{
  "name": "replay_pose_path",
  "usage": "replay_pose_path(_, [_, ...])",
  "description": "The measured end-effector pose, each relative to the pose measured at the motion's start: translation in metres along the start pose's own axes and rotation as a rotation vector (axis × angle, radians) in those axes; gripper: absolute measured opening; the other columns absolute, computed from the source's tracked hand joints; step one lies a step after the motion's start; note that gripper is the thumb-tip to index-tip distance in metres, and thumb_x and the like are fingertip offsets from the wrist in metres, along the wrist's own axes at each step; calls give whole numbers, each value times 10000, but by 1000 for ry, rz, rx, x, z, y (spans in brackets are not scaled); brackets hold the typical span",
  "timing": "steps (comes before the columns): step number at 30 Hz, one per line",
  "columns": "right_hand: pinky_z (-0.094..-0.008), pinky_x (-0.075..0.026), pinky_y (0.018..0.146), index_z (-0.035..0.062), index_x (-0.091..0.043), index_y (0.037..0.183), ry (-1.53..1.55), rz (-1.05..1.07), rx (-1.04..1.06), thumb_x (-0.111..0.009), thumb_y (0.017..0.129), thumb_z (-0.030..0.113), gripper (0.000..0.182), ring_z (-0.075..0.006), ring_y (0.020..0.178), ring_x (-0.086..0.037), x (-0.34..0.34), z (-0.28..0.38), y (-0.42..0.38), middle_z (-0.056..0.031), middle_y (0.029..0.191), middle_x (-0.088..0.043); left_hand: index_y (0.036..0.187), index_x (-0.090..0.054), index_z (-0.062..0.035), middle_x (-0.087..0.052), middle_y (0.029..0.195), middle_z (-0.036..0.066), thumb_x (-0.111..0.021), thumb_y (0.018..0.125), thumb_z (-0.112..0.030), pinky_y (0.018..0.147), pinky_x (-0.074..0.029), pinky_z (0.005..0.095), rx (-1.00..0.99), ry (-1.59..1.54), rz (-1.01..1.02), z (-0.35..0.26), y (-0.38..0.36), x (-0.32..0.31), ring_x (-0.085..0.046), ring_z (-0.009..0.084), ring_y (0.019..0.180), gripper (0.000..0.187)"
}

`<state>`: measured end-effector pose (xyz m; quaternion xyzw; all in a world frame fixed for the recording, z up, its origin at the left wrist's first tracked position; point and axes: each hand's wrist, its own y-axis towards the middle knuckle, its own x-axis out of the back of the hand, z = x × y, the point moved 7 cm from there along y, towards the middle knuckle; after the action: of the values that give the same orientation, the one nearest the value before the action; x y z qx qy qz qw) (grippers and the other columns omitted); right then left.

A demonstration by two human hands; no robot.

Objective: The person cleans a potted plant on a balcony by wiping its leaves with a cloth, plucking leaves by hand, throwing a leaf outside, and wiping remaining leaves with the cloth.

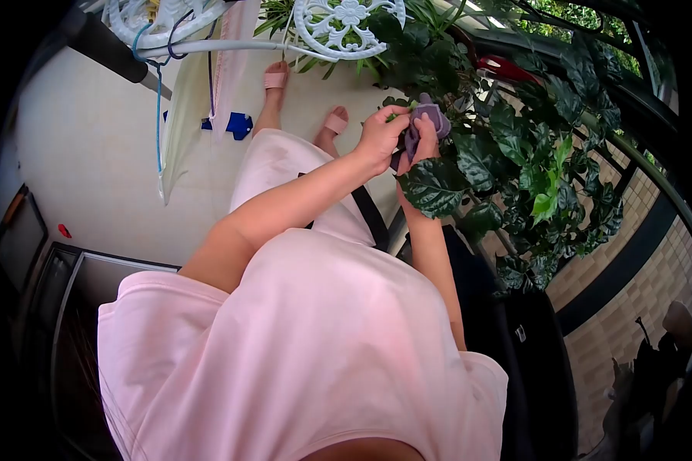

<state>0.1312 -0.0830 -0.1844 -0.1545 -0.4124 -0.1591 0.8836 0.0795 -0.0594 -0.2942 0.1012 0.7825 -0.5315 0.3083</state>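
My left hand (381, 138) is closed in a pinch, with a small green leaf (392, 117) showing at its fingertips. Right beside it, my right hand (425, 143) is wrapped around a greyish-purple cloth (432, 117), which bunches up above the fingers. Both hands meet at the left edge of a leafy potted plant (492, 142) with dark, glossy leaves. One large leaf (436, 187) hangs in front of my right wrist. The fingertips partly hide where leaf and cloth meet.
A white ornate metal stand (350, 27) is at the top, near hanging hangers (159, 115) and pale fabric (188, 115). A blue object (238, 125) lies on the light floor (115, 169). A dark railing (630, 253) runs along the right.
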Motion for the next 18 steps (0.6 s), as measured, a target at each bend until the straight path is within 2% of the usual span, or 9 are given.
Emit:
replay_pose_path(4, [-390,-373,991,-13,-425,1190,-51,8,39,-489,748,-80,452,-350,1132,-499,4,-1,-2,-209,1215,-498,879,-600,-30,-596,837,35,-576,859,-107,671,-437,247,33,-83,57,-4,-4,-10,-532,100,757,83])
replay_pose_path(7, [-364,-383,965,-9,-438,1147,164,152,-308,-470,773,-53,377,-329,1066,-526,2,-7,-7,-188,1123,-530,841,-602,-30,-598,812,28,-579,870,-138,664,-434,241,34,-31,106,-9,-2,-18,-527,96,732,114])
replay_pose_path(8, [-330,-392,943,3,-445,1129,211,81,-206,-445,821,-31,310,-269,1027,-540,6,-5,-9,-152,1071,-546,831,-602,-30,-598,803,25,-582,872,-150,663,-433,240,40,3,116,-7,-1,-20,-527,95,724,128])
replay_pose_path(11, [-308,-393,947,18,-454,1088,479,-106,-169,-457,861,-14,230,-217,1036,-540,14,-18,-28,-129,1086,-548,818,-597,-32,-590,784,14,-590,881,-187,656,-430,236,53,67,86,-6,2,-20,-522,90,698,167])
replay_pose_path(12, [-304,-393,958,34,-458,1058,751,-146,-296,-485,890,15,171,-189,1049,-533,10,-29,-40,-117,1108,-546,824,-597,-31,-589,787,13,-591,882,-192,652,-430,237,58,83,73,-6,1,-18,-522,89,700,170])
replay_pose_path(15, [-326,-448,915,43,-472,1053,1297,-83,-377,-536,896,110,183,-209,982,-574,18,-35,-60,-131,1031,-588,881,-597,-25,-588,808,14,-573,899,-213,661,-446,242,90,84,85,5,9,-11,-528,91,715,190])
replay_pose_path(18, [-329,-477,871,38,-478,1045,1199,27,-541,-547,887,151,205,-217,913,-598,16,-61,-86,-130,978,-605,893,-590,-25,-618,851,39,-544,918,-216,721,-477,255,112,75,114,3,6,-12,-572,109,766,198])
